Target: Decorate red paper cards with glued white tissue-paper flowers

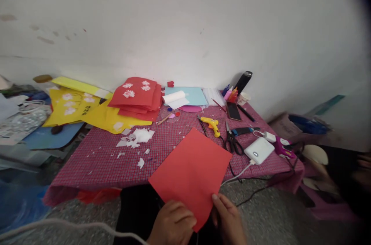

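Note:
A plain red sheet of paper (193,167) is tilted over the table's front edge, one corner toward me. My left hand (173,222) is closed at its lower left edge, fingers curled over the near corner. On the lower right edge, my right hand (227,216) pinches the sheet with the thumb on top; its other fingers are mostly hidden beneath. Just beyond the sheet lie a yellow glue gun (213,126) and black-handled scissors (233,142). Torn white paper scraps (137,136) are scattered to the left.
Red sheets with white flowers (136,96) are stacked at the back left, beside yellow sheets (72,106). A white power bank (259,150) with a cable sits at the right. Behind are a phone (233,111), a paper cup (243,99) and a black bottle (244,82).

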